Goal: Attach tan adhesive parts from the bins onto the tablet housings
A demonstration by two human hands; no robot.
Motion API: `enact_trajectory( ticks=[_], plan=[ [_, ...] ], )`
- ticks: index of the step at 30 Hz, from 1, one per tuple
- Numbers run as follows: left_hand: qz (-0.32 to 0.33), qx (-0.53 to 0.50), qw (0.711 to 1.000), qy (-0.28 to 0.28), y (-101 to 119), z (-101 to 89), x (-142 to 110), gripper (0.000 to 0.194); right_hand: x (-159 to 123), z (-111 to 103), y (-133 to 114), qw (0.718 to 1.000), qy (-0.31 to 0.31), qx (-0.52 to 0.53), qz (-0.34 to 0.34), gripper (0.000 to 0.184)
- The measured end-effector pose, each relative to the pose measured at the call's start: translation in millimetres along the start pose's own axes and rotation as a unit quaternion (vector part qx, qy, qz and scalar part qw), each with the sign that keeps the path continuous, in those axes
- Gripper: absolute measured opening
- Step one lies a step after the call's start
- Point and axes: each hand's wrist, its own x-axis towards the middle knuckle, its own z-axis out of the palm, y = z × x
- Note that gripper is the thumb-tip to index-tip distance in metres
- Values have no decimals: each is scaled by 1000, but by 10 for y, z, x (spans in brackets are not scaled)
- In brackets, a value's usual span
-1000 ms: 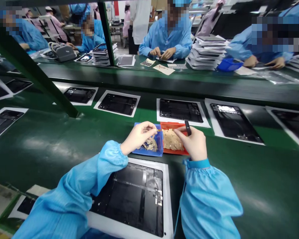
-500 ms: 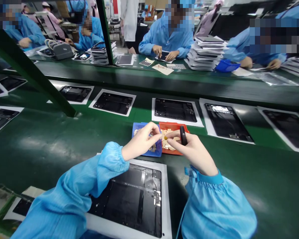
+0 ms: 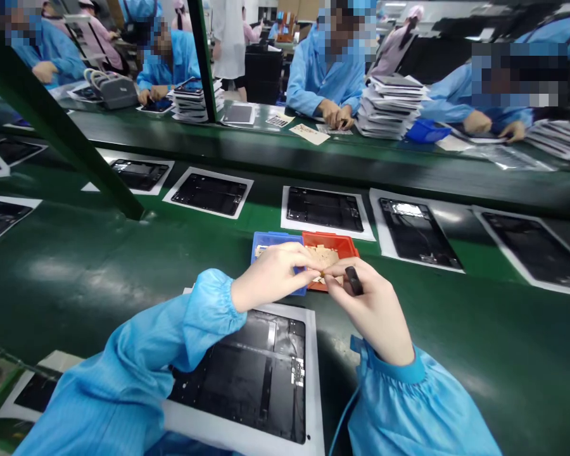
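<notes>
bench: we sit at a long green bench (image 3: pixel 76 272) that fills the lower and middle view, with a green slanted post (image 3: pixel 61 136) rising at our left.
row of panels: dark open panels on white trays (image 3: pixel 325 209) lie side by side across the bench beyond our hands.
near panel: one more dark panel on a white tray (image 3: pixel 261 373) lies right below our wrists, close to us.
people opposite: others in blue coats sit at the far bench, one with hands together beside a stack of grey trays (image 3: pixel 392 104).
bins: a blue bin (image 3: pixel 266 240) and a red bin (image 3: pixel 335 244) stand touching each other just past our fingers; the red one holds tan slips.
left hand: our left hand (image 3: pixel 273 278) hovers over the blue bin's near edge, thumb and forefinger pressed together on a tiny tan piece (image 3: pixel 322 273).
right hand: our right hand (image 3: pixel 373 304) meets the left at that same piece, fingertips pinching it, while a small black tool (image 3: pixel 354 280) is tucked between its fingers.
tiny piece: it sits between both sets of fingertips, in the air above the near rim of the red bin; we cannot tell its shape.
</notes>
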Motion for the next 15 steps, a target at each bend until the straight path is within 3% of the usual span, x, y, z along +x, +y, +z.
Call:
enact_trajectory(
  ticks=[5, 8, 12, 15],
  plan=[
    [-36, 46, 998, -35, -14, 115, 150, 14, -205, -184, 61, 998, 23, -59, -5, 10],
    [-84, 111, 988, -62, -182, 215, 391, 19, -467, -393, 78, 990, 79, -109, 47, 10],
    [-100, 135, 980, -110, -392, 337, 702, 14, -856, -625, 48, 973, 122, -131, 146, 33],
    [-103, 147, 977, -118, -322, 337, 712, 10, -1041, -642, -30, 971, 144, -124, 146, 45]
  ],
)
